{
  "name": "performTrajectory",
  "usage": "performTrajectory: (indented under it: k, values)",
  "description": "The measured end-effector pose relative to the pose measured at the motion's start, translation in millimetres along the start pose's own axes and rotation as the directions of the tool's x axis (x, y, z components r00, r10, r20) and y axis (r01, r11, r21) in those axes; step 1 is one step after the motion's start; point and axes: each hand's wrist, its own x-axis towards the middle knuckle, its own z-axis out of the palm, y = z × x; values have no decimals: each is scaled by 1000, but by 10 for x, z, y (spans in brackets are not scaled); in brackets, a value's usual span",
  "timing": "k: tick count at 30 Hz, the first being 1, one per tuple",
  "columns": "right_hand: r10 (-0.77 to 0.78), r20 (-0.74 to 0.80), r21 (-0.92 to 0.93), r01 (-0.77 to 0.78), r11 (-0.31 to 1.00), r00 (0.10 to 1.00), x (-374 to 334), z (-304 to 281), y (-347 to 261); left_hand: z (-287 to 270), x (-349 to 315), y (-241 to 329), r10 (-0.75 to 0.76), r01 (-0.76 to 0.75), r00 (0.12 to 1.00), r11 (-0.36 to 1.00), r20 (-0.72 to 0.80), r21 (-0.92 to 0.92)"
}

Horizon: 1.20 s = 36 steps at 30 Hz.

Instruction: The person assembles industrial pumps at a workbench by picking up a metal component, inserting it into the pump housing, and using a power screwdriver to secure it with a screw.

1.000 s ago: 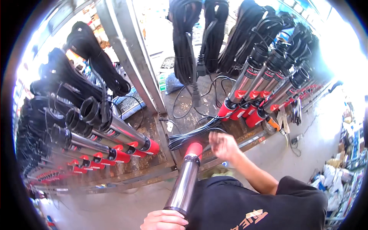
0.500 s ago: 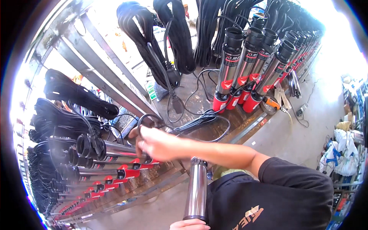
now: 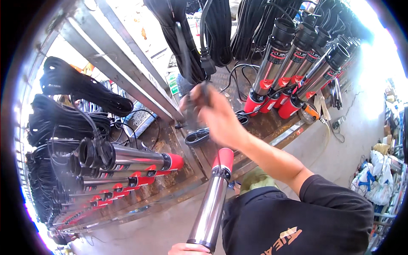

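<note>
A steel cylindrical pump with a red end slants up across the lower middle. My left hand is closed around its near end, at the black collar; only part of the hand shows. Over the bench reaches my right hand, smeared by motion, its fingers closed on a dark length of black cable. Just beyond it hangs a black plug beside tall coiled black cables. A small cable coil lies on the bench below my right hand.
Upright pumps stand in a row at the right; more lie stacked at the left with cable bundles. Metal frame bars rise between them. An orange-handled tool is by the bench edge. White bags sit far right.
My right hand has moved away from the left stack, up and right over the bench. The held pump's red end now shows past my forearm. The whole view has shifted slightly.
</note>
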Motion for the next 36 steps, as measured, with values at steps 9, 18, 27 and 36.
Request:
performTrajectory:
  k: [9, 18, 27, 36]
  values:
    - [-357, 408, -382, 513, 769, 840, 95, -35, -339, 7, 95, -61, -38, 40, 999, 997, 33, -62]
    - [529, 58, -803, -275, 529, 847, -8, -1093, 553, 90, 148, -30, -14, 13, 999, 1000, 50, 21]
    - [262, 574, -464, 45, 885, 776, -1451, -673, 1065, -27, 25, -74, 25, -15, 990, 997, -141, 75]
    - [346, 522, -613, 60, 788, 780, -1501, -926, 1755, -440, -357, -99, 42, 20, 917, 989, -397, 150]
